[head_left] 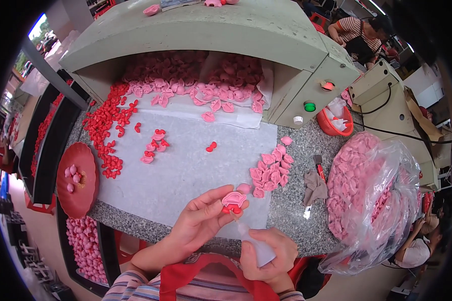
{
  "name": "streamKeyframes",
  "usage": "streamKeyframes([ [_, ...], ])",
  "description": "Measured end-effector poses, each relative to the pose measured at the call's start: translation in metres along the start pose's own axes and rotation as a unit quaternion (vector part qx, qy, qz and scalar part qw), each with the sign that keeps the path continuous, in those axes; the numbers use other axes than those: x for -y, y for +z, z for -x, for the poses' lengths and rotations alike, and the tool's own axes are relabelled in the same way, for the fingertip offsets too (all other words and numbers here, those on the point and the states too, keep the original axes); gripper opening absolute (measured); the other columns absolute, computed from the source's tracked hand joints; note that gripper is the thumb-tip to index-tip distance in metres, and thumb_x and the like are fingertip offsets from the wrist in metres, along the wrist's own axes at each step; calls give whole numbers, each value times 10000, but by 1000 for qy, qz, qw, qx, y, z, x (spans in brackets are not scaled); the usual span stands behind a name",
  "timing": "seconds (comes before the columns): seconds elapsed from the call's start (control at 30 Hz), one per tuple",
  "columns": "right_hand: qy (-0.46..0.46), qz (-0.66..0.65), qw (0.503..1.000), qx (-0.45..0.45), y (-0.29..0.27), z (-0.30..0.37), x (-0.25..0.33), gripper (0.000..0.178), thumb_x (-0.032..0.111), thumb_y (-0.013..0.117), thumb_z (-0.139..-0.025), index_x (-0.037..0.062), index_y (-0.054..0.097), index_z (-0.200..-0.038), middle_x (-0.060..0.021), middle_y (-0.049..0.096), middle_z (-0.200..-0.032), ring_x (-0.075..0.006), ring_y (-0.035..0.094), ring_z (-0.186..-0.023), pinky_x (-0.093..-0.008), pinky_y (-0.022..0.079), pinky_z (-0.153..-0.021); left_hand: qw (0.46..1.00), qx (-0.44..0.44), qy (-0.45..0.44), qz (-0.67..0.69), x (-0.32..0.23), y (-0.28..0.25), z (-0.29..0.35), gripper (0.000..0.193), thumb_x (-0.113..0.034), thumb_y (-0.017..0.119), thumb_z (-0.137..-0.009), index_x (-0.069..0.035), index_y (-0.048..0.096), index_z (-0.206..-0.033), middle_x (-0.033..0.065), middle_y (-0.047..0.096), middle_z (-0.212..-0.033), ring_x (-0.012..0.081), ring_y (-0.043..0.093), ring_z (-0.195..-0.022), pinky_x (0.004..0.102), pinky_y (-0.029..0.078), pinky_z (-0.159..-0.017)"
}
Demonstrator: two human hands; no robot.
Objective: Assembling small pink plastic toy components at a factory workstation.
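Note:
Near the front edge of the paper, my left hand (198,218) pinches a small pink plastic piece (233,198) with a red part at its lower side. A round pink piece (243,188) shows just beyond the fingertips. My right hand (273,253) is wrapped round a whitish squeeze bottle (260,247), its nozzle tilted up toward the red part. Whether the nozzle touches it I cannot tell. Loose pink pieces (272,170) lie to the right, and red pieces (108,131) are strewn along the left. Several pink-and-red pieces (156,145) sit between, with one lone red piece (211,146).
A grey-green metal housing (186,30), its opening heaped with pink pieces, stands at the back. A red dish (88,185) is at left. On the right are a plastic bag (386,175) of pink pieces, a rag (315,188), a brush (320,168) and a basket (329,124).

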State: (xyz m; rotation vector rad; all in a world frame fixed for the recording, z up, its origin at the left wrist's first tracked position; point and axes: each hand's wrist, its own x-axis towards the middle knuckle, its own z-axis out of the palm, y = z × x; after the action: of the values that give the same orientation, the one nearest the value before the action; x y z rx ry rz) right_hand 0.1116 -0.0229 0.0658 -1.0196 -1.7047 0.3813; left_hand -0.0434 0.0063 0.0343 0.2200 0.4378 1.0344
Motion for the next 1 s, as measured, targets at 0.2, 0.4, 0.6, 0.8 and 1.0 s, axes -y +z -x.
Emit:
streamKeyframes([
  [0.2,5,5,1000,-3,-3,2,1,309,17,660,-596,5,555,-886,-71,611,-694,-161,524,-429,-234,408,-400,1000,-18,0,-3,1,0,-1,356,-84,523,-847,-31,468,-1195,187,480,-1198,318,483,-1109,378,426,-926],
  [0.4,51,25,998,9,-11,7,8,232,55,634,-634,0,558,-846,-111,604,-690,-213,563,-494,-287,451,-478,999,-33,5,2,0,-1,-1,364,-77,520,-847,-27,456,-1202,193,475,-1198,324,477,-1114,388,423,-931],
  [0.6,59,25,998,13,-10,7,8,233,58,640,-635,1,559,-845,-106,605,-685,-214,567,-500,-283,456,-481,1000,-29,8,7,0,-1,-2,373,-74,523,-844,-25,451,-1206,194,470,-1200,332,466,-1123,395,421,-933],
  [0.8,48,33,998,14,-8,5,8,233,58,642,-636,-2,558,-845,-105,607,-690,-212,576,-514,-277,456,-483,1000,-28,10,9,0,-1,-1,369,-75,521,-845,-30,453,-1206,190,475,-1195,332,470,-1119,393,425,-927],
  [1.0,55,35,998,17,-10,8,5,249,65,647,-634,-9,559,-855,-117,605,-696,-212,580,-526,-277,458,-490,1000,-29,7,4,1,-1,-2,365,-78,517,-848,-33,454,-1205,184,479,-1193,326,475,-1115,383,425,-927],
])
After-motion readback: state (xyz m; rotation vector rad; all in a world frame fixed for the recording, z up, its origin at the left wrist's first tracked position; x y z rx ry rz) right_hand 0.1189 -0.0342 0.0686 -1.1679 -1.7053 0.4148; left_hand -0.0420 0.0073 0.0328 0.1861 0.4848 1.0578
